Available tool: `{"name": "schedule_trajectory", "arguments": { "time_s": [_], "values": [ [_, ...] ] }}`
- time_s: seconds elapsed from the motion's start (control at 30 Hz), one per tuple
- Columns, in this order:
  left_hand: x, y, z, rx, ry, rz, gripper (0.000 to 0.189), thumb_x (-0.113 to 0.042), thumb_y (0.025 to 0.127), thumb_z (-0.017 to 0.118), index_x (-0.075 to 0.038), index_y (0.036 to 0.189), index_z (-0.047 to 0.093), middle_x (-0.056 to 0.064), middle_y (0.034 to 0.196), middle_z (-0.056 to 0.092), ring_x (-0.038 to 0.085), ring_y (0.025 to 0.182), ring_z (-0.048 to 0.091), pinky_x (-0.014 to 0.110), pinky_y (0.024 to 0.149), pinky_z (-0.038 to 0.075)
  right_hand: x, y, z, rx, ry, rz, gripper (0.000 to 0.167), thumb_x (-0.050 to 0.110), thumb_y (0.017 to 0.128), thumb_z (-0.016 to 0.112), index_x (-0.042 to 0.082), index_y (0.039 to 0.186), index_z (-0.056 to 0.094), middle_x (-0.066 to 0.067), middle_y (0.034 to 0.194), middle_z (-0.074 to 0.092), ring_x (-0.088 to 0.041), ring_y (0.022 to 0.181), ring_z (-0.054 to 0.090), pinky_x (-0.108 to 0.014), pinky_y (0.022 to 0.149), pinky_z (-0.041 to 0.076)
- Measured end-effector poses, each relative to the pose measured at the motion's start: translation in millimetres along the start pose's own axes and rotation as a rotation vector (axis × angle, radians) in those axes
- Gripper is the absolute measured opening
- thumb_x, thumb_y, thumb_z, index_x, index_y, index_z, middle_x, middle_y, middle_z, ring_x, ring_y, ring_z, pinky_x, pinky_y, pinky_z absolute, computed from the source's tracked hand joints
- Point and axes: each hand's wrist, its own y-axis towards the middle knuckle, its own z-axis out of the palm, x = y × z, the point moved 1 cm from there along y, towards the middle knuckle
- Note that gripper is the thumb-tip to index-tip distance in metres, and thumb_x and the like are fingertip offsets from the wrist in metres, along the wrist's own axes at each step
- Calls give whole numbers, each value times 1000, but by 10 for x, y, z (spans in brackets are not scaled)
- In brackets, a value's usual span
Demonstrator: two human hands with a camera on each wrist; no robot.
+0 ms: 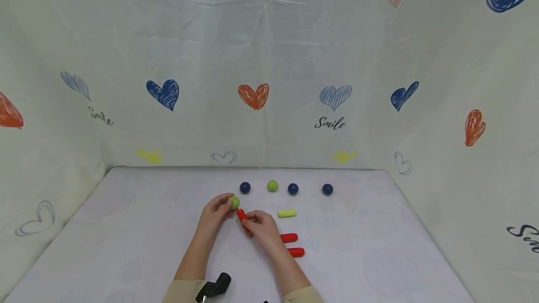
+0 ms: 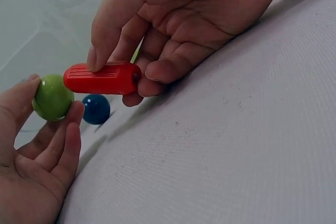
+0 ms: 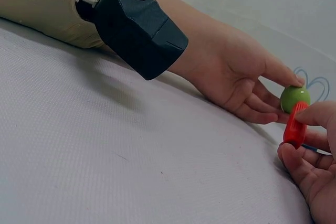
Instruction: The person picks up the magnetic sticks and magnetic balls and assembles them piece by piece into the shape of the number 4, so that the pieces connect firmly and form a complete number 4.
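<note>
Between thumb and fingers, my left hand (image 1: 214, 213) pinches a green ball (image 2: 53, 98). My right hand (image 1: 262, 229) pinches a red ridged rod (image 2: 102, 78) along its side, thumb on top. One end of the rod meets the ball's side in the left wrist view, and the right wrist view shows the same pair, the red rod (image 3: 295, 125) overlapping the green ball (image 3: 294, 98). Both are held a little above the white table (image 1: 139, 233). Just beyond the left fingertips lies a dark blue ball (image 1: 245, 188).
Along the back of the table sit another green ball (image 1: 272, 186) and two more blue balls, one (image 1: 293, 189) near the middle and one (image 1: 327, 190) farther right. A yellow-green rod (image 1: 287, 213) and two red rods, the nearer one (image 1: 296, 252) partly behind my right forearm, lie to the right.
</note>
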Motion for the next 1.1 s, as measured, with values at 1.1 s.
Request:
{"name": "schedule_trajectory", "arguments": {
  "time_s": [1.1],
  "values": [
    [-11,4,-29,-68,149,44,34,-10,91,69,-3,123,64,14,125,60,18,94,63,22,76,52,11,-7,61,-87,-234,-44,18,19,86,75,11,101,70,4,68,52,-11,60,48,-22,54,41]
  ]
}}
